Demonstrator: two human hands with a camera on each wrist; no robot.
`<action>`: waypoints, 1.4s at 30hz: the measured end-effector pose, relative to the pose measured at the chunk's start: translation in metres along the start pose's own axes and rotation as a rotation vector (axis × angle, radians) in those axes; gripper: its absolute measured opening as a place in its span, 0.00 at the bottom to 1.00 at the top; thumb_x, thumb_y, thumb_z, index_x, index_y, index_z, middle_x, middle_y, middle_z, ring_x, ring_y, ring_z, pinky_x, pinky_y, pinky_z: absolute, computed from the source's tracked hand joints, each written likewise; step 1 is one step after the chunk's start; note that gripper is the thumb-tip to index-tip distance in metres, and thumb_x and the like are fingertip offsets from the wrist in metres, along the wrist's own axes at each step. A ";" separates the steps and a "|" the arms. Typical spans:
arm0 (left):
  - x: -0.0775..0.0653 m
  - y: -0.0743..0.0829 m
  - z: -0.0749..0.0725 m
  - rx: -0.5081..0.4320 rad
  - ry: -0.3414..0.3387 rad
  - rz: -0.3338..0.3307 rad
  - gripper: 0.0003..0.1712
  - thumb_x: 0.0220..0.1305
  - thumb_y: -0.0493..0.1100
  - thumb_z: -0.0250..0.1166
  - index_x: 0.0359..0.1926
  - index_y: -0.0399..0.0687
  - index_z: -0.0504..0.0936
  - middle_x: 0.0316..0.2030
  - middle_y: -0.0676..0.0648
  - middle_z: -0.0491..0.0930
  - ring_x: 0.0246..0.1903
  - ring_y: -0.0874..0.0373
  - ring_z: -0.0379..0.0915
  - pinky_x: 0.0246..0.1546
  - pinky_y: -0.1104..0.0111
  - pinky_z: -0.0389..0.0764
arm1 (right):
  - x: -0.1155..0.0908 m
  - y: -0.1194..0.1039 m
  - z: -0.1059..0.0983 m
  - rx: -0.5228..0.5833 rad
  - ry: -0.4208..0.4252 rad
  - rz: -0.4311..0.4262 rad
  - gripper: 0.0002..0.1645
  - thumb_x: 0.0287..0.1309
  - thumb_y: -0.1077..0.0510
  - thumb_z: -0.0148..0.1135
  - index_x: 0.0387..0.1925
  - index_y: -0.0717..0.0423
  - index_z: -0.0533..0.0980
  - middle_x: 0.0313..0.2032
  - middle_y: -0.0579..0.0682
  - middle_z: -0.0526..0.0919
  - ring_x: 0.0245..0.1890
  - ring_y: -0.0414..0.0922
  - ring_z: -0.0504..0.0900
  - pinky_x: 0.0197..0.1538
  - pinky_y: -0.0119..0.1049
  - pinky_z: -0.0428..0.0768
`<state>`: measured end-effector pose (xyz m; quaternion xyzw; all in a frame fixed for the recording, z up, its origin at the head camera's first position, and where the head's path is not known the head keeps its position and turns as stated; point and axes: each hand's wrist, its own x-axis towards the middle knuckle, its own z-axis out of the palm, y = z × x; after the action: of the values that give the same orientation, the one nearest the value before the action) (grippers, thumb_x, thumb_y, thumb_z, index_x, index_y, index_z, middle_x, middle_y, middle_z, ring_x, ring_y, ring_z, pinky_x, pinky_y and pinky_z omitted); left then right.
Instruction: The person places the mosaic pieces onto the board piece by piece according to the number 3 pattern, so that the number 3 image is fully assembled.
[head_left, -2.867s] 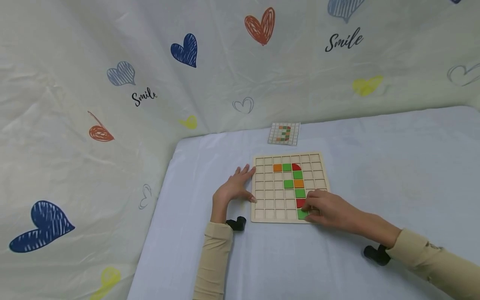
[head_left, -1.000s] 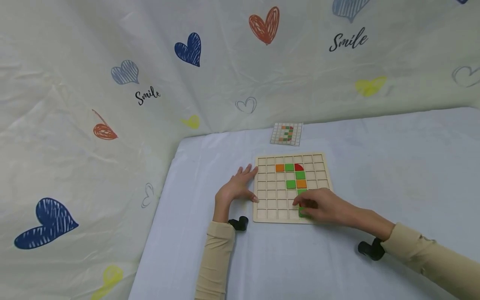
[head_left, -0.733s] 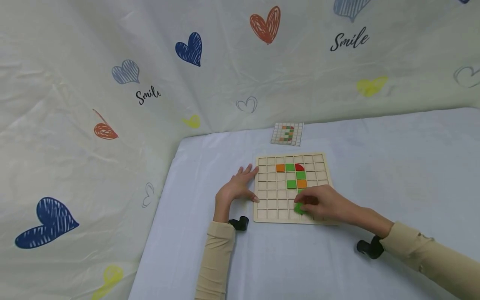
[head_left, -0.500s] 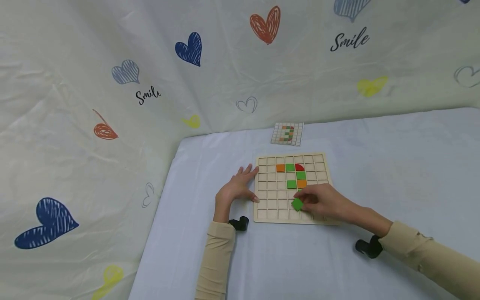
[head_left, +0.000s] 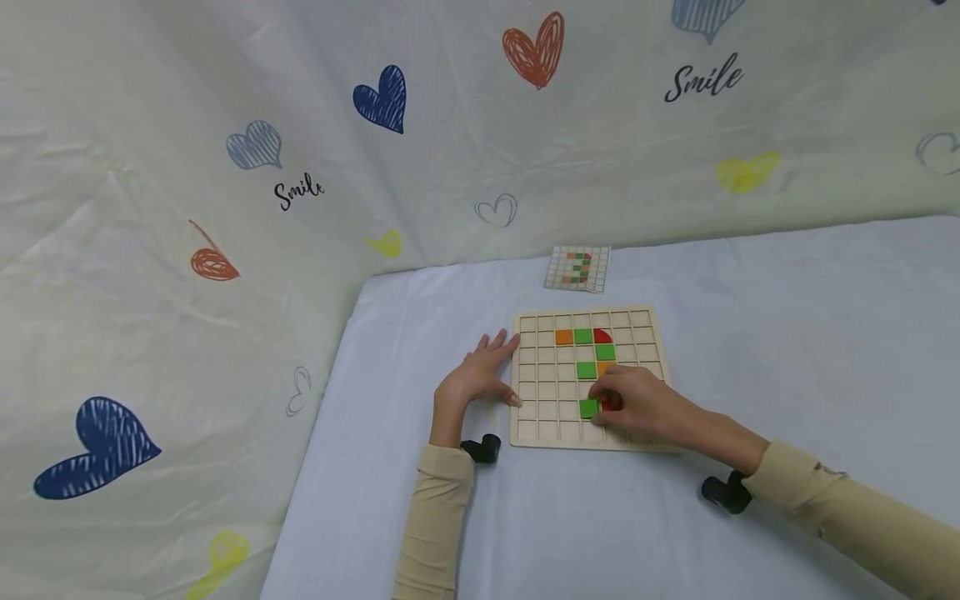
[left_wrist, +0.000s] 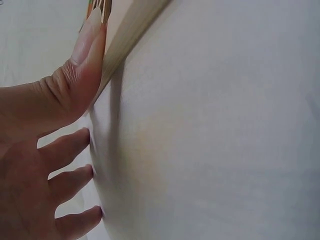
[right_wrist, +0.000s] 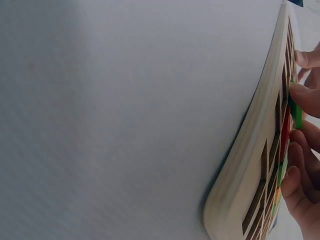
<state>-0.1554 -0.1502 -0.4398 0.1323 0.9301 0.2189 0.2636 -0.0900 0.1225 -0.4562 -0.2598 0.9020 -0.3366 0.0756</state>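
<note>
My right hand (head_left: 641, 404) pinches a green square tile (head_left: 588, 408) between thumb and fingers, low on the wooden grid board (head_left: 536, 435). This tile sits just left of a red piece (head_left: 611, 404) that the fingers partly cover. In the right wrist view the green tile (right_wrist: 295, 110) stands tilted at the board's surface. My left hand (head_left: 474, 377) lies at the board's left edge with fingers spread. Its thumb (left_wrist: 85, 65) rests against that edge. Higher on the board lie an orange tile (head_left: 564, 337), several green tiles and a red quarter-round piece (head_left: 602, 336).
Behind the board lies a printed pattern card (head_left: 577, 268) with a coloured grid figure. A white cloth (head_left: 787, 358) covers the table. A curtain with hearts (head_left: 450, 150) hangs at the back and left. Black wrist devices (head_left: 726, 492) are on both arms.
My right hand has lifted the green tile from the bottom row and shifted it up and left, beside the red piece. The left hand has stayed at the board's edge.
</note>
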 end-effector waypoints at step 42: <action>0.000 0.001 0.002 -0.007 -0.002 -0.001 0.65 0.50 0.45 0.82 0.82 0.55 0.52 0.83 0.47 0.41 0.82 0.44 0.30 0.81 0.47 0.41 | -0.092 0.055 -0.049 -0.127 0.171 -0.056 0.18 0.43 0.61 0.83 0.38 0.52 0.86 0.35 0.37 0.83 0.33 0.34 0.76 0.34 0.30 0.79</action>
<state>-0.1540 -0.1488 -0.4403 0.1313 0.9291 0.2219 0.2652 -0.0497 0.2326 -0.4579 -0.2595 0.9170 -0.3018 -0.0275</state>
